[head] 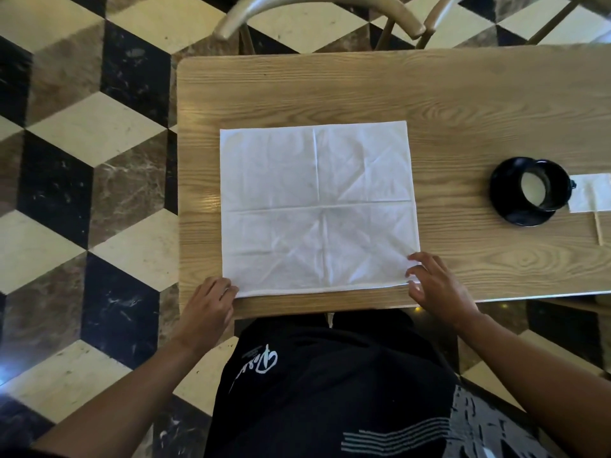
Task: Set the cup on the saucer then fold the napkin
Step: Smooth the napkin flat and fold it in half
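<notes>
A white napkin [317,209] lies spread flat and square on the wooden table [463,100], with crease lines crossing its middle. My left hand [208,309] rests at its near left corner, fingertips touching the edge. My right hand [436,285] is at the near right corner, fingers spread on the cloth and pinching the corner lightly. A black cup [542,188] with a pale inside stands on a black saucer [525,218] at the right of the table.
A small white paper napkin [591,193] and a thin wooden stick [599,231] lie to the right of the saucer. Two wooden chairs [317,11] stand at the table's far side. The floor is patterned tile.
</notes>
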